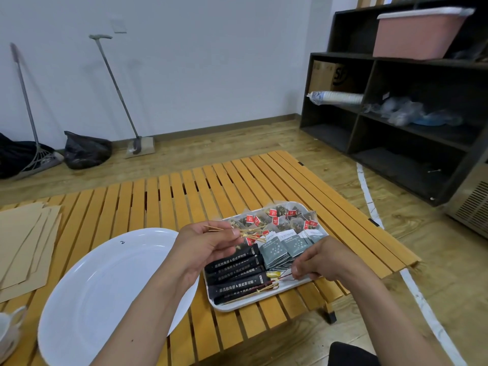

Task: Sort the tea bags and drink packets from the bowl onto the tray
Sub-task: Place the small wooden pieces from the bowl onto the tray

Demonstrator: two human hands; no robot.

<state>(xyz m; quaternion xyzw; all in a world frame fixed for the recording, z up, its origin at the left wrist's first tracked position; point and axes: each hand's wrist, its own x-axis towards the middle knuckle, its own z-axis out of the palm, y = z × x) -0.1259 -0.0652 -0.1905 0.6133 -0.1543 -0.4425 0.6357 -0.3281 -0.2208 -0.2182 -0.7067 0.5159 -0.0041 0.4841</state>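
A white tray [286, 288] sits on the slatted wooden table. At its far end lie mesh tea bags with red tags [284, 216]. Grey-green packets [286, 248] fill the middle and black stick packets [235, 273] the near left. Several thin wooden picks [260, 287] and a small yellow item lie along the near rim. My left hand [203, 247] hovers over the tray's left side, pinching a bundle of wooden picks [232, 230]. My right hand [324, 260] rests at the tray's right edge, fingertips closed on a thin red pick [286, 277]. The large white bowl [105, 294] beside the tray is empty.
Brown paper envelopes [26, 241] lie at the table's left. A white cup on a saucer [8, 331] stands at the near-left corner. A dark shelf unit [412, 107] stands at the right. Brooms and a black bag [85, 150] lean by the far wall.
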